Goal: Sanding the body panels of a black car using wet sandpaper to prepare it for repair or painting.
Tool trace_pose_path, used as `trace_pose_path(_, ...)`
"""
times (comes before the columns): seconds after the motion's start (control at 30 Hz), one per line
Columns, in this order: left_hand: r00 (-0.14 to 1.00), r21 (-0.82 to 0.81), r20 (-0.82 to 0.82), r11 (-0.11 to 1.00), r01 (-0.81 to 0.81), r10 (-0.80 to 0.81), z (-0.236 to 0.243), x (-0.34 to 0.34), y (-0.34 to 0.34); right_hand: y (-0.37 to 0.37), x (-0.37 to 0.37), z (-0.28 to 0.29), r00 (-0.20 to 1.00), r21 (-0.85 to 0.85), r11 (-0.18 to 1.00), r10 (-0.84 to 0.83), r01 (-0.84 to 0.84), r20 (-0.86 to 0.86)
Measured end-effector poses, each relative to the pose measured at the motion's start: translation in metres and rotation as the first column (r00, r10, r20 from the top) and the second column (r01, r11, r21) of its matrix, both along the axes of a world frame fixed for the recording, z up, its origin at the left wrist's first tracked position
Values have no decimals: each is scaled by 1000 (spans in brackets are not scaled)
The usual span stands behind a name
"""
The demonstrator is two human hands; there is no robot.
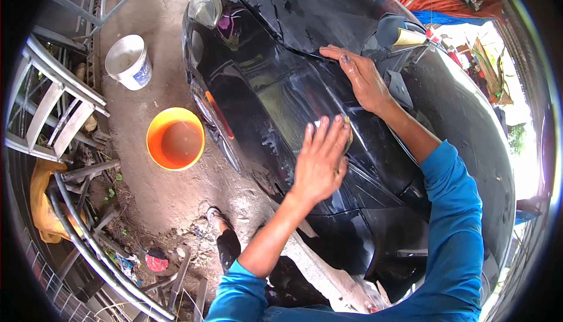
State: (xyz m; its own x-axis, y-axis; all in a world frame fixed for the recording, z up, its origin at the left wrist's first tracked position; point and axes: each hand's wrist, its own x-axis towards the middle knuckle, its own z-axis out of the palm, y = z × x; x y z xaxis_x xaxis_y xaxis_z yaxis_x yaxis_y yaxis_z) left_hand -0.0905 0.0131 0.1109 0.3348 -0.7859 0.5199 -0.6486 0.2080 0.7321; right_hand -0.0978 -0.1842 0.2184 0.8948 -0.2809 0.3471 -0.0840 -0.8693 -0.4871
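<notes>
A wet, glossy black car panel fills the middle, with pale streaks and smears on its surface. My left hand lies flat on it, fingers stretched forward. A tan edge of what looks like sandpaper shows past its fingertips, pressed between hand and panel; most of it is hidden. Farther up and to the right, my right hand rests with fingers extended along a panel edge, with nothing seen in it. An orange side marker runs along the car's left side.
An orange bucket of murky water and a white bucket stand on the dirt floor to the left. Metal frames and a yellow container line the left edge. A yellowish sheet rests on the car.
</notes>
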Motion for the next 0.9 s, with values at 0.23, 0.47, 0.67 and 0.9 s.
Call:
trace_pose_path(0.23,944,16,-21,944,-329,330,4,55,-46,6,6,-2,1000,20,1000,12,-12,1)
trace_pose_path(0.47,900,16,-6,900,-435,435,9,108,-60,12,12,7,998,-14,999,30,-31,-59)
trace_pose_path(0.67,981,4,-49,982,-190,190,1,33,-38,-2,3,0,1000,-29,999,17,-17,-13)
trace_pose_path(0.9,923,15,-38,923,-383,384,3,79,-59,7,6,2,999,-58,998,35,-36,-14)
